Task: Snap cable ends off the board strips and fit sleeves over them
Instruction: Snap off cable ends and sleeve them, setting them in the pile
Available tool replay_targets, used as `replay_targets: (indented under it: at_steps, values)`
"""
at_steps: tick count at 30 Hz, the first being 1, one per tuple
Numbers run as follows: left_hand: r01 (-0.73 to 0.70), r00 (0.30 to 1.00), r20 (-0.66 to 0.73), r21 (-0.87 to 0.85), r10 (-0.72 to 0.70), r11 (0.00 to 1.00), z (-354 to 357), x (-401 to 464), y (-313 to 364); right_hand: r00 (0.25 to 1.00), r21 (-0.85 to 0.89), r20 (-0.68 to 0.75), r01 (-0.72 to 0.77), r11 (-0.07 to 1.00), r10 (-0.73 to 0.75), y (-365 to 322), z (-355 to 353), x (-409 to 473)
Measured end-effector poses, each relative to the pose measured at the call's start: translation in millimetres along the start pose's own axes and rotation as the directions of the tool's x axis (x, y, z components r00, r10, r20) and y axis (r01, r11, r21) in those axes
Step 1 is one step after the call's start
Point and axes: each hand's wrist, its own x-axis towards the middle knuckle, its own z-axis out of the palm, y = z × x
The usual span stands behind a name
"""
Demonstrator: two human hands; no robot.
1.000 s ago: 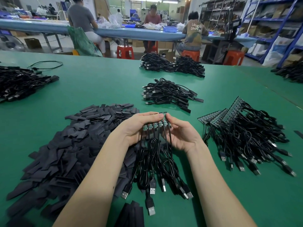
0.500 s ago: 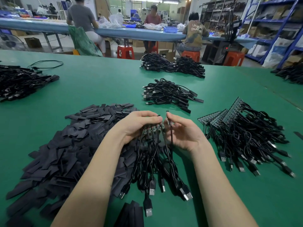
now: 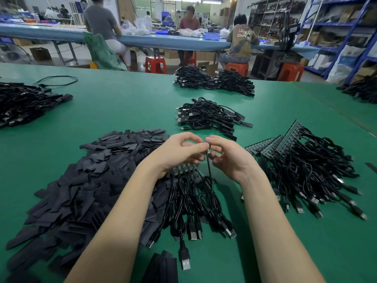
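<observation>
The green table carries a heap of black sleeves at lower left and uncut board strips with their cables at centre right. At frame centre, one cable end has separated from the short strip it sat on a second ago and now stands above it. The right hand pinches this freed end; the left hand meets it with fingertips while gripping the strip beneath. Judgement: snap done, sleeve fitting next.
</observation>
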Motion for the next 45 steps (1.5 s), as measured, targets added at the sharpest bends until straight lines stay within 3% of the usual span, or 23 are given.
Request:
replay_targets:
  at_steps: [3,5,6,8,9,12,15,23,28,32,35,41,45]
  values:
    - [0.017,1.000,-0.006,-0.087,-0.018,0.996,-0.1,-0.4,-6.1,1.000,-0.003,0.009,0.012,1.000,-0.012,-2.8,-3.1,-3.1]
    - [0.033,0.999,-0.022,-0.128,-0.036,0.991,-2.0,0.3,-9.6,0.999,-0.176,-0.016,0.044,0.983,-0.047,-6.3,-10.6,-6.6]
    - [0.041,0.999,-0.023,-0.145,-0.045,0.989,-2.7,0.6,-10.7,0.996,-0.363,-0.021,0.069,0.929,-0.082,-7.8,-15.8,-9.0]
    - [0.051,0.998,-0.015,-0.172,-0.055,0.984,-3.2,1.5,-12.3,0.993,-0.723,0.056,0.114,0.681,-0.106,-9.6,-24.9,-12.5]
    - [0.054,0.998,-0.011,-0.182,-0.057,0.982,-2.9,2.5,-12.8,0.991,-0.821,0.119,0.133,0.556,-0.061,-10.3,-26.6,-13.5]
    - [0.066,0.998,0.004,-0.206,-0.067,0.976,-1.5,3.4,-12.6,0.972,-0.911,0.202,0.142,0.388,0.119,-8.4,-19.6,-14.2]
    - [0.081,0.997,0.027,-0.261,-0.076,0.962,-1.0,1.6,-10.6,0.978,-0.940,0.184,0.147,0.309,0.096,-3.5,-13.2,-8.9]
    - [0.092,0.993,-0.036,-0.350,-0.111,0.932,15.1,2.5,-12.2,0.994,-0.934,0.081,0.102,0.343,-0.076,-0.9,-24.2,-3.0]
    - [0.068,0.990,-0.091,-0.335,-0.104,0.940,21.0,5.9,-18.4,0.992,-0.755,-0.010,0.075,0.652,-0.127,1.3,-31.0,-4.5]
    - [0.032,0.997,-0.062,-0.277,-0.050,0.960,22.8,7.9,-21.5,0.985,-0.382,-0.100,0.089,0.920,-0.137,1.6,-28.6,-5.2]
    - [0.018,0.999,-0.032,-0.243,-0.026,0.970,21.5,8.0,-21.2,0.976,-0.278,-0.152,0.112,0.954,-0.159,1.5,-27.1,-3.6]
    - [0.030,1.000,0.016,-0.258,-0.027,0.966,19.0,6.0,-20.4,0.979,0.167,-0.031,0.206,0.964,-0.203,1.4,-30.5,-4.6]
    - [0.050,0.998,0.052,-0.268,-0.037,0.962,17.6,4.6,-18.1,0.965,0.231,-0.033,0.262,0.937,-0.262,0.7,-26.8,-5.5]
